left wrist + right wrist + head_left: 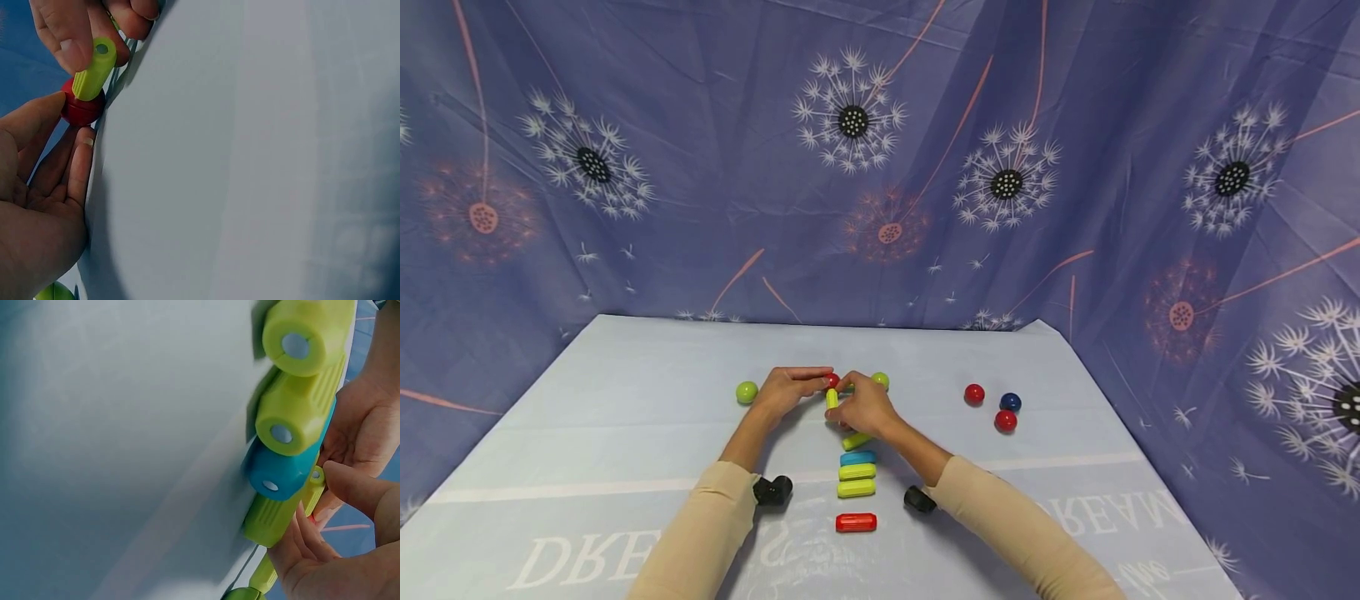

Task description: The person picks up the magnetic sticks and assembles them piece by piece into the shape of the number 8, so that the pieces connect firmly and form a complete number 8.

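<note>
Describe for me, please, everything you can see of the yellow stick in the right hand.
The yellow stick is short, greenish and plastic-looking, with grooves along its side and a round grey inset in its near end. The right hand pinches it, its length pointing roughly away from the person. Its far end appears to meet the red ball held by the left hand; whether they are joined cannot be told.
</note>
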A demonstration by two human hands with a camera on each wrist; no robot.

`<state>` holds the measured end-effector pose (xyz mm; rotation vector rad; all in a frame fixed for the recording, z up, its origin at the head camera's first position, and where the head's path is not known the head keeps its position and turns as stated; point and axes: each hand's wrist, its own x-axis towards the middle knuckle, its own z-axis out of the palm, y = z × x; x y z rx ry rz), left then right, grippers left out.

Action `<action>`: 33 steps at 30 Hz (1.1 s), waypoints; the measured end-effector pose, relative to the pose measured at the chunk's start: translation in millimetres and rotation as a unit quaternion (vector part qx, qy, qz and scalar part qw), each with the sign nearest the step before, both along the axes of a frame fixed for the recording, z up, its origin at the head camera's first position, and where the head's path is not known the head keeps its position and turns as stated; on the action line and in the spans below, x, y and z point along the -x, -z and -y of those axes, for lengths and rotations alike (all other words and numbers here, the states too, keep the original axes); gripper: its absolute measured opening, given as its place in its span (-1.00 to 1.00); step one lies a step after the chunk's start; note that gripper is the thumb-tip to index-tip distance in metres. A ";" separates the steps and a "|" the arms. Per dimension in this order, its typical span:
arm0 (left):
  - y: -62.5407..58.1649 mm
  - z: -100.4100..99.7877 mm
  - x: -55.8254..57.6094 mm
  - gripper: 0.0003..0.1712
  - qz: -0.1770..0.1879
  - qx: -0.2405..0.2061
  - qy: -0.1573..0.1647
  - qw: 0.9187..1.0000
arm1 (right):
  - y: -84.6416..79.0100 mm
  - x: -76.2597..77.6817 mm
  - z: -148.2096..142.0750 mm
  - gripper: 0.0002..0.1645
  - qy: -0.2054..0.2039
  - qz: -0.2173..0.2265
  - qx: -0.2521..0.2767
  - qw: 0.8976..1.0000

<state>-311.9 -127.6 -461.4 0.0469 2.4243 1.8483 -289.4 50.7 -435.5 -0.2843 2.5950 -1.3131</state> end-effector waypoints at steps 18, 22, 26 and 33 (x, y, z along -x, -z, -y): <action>0.8 0.5 -0.1 -0.65 0.000 -0.008 0.001 1.000 | 0.0 0.9 -0.7 -0.52 -0.005 0.010 0.001 1.000; 0.6 0.7 -0.2 -0.65 0.000 -0.005 0.001 1.000 | -4.0 2.7 -3.4 -0.49 -0.018 0.022 -0.008 1.000; 0.3 0.7 -0.2 -0.65 0.004 -0.002 0.000 1.000 | -7.8 6.7 -8.5 -0.47 -0.026 0.012 -0.018 0.999; 1.0 -0.1 0.9 -0.64 0.008 -0.003 -0.006 1.000 | -9.4 14.8 -20.7 -0.59 -0.017 -0.032 -0.016 0.999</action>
